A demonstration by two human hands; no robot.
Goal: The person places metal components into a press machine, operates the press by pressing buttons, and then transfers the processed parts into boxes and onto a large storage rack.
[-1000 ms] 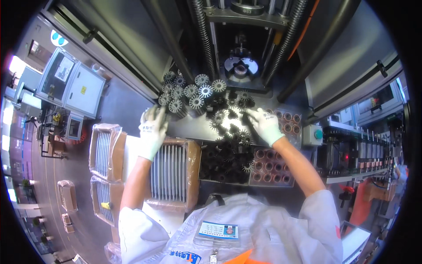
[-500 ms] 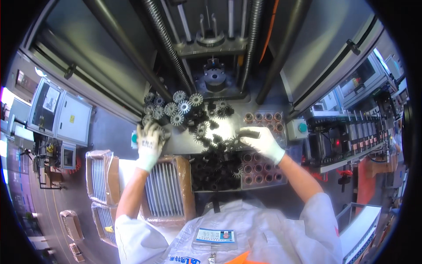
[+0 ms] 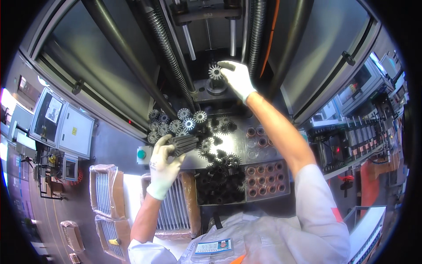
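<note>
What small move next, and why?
Probably steady the toothed part squarely over the round fixture with the right hand: that hand is at the part's edge, and its seating is hard to see. The left hand holds a slotted core.

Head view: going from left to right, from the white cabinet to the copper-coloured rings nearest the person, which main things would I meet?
White cabinet → green button → left hand → ridged metal cylinder held in it → pile of dark parts → copper-coloured rings.

Left fingers (image 3: 163, 141) gripping core (image 3: 186, 144), right fingers (image 3: 228, 65) gripping toothed piece (image 3: 214, 72)
</note>
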